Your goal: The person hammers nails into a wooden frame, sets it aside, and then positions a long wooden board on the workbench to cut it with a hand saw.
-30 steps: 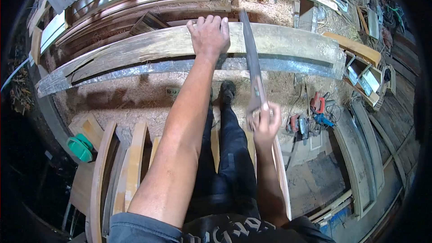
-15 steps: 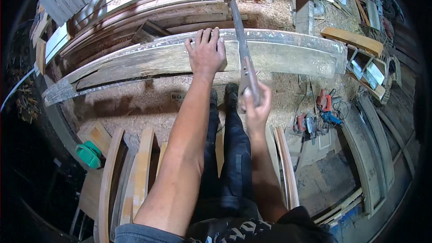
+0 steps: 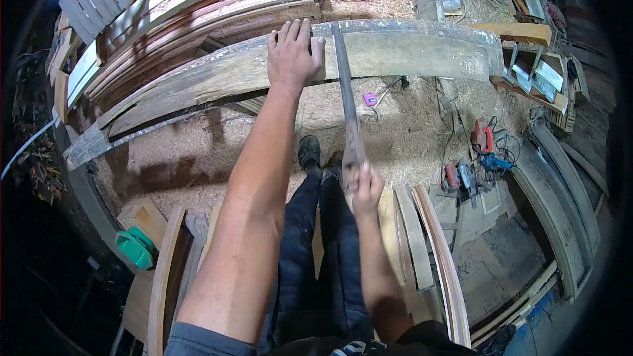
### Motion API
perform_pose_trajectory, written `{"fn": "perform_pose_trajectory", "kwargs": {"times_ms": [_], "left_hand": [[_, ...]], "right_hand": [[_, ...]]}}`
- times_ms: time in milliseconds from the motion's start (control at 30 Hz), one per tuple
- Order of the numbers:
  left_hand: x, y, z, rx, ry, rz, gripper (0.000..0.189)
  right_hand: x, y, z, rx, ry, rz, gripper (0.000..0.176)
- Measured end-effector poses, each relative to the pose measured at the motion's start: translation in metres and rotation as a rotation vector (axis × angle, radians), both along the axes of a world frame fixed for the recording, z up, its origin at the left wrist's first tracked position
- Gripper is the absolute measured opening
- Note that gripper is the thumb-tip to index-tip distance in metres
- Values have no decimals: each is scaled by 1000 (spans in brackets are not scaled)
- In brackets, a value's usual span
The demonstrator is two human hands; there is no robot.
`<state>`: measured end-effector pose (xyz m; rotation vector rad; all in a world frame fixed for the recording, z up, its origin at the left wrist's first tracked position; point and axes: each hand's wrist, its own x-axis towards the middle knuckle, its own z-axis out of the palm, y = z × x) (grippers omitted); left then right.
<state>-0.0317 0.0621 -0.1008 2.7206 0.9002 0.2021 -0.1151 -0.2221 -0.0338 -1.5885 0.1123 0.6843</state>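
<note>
A long, weathered wooden plank (image 3: 422, 55) lies crosswise in front of me, its left part cracked and darker. My left hand (image 3: 293, 56) rests on top of it with the fingers stretched out over the far edge. Just right of that hand, a handsaw (image 3: 343, 76) crosses the plank, its blade tip at the far edge. My right hand (image 3: 366, 188) is closed around the saw's handle, near my legs and blurred a little by motion. Whether the teeth sit in a cut cannot be made out.
Red and blue power tools (image 3: 483, 137) with cords lie on the sawdust floor at right. A pink tape measure (image 3: 370, 99) lies beyond my feet. Stacked boards (image 3: 264, 13) are behind the plank, and a green container (image 3: 135, 247) stands at lower left.
My right hand has drawn the saw back towards my body, so less blade reaches past the plank. My left hand stays on the plank. The camera view has shifted, uncovering the tape measure.
</note>
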Motion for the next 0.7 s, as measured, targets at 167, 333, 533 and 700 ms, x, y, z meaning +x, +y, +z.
{"fn": "perform_pose_trajectory", "kwargs": {"times_ms": [167,333,533,700], "left_hand": [[-4,0,-6,21,-76,-9,54],[1,1,-1,11,-66,3,56],[-4,-1,-5,22,-42,11,56],[-2,-1,-6,22,-72,9,56]], "right_hand": [[-16,8,1,-59,-118,-67,46],[42,52,-20,-16,-89,-12,45],[-14,-11,-24,-118,-178,-12,46],[17,41,-10,-146,-197,27,45]]}}
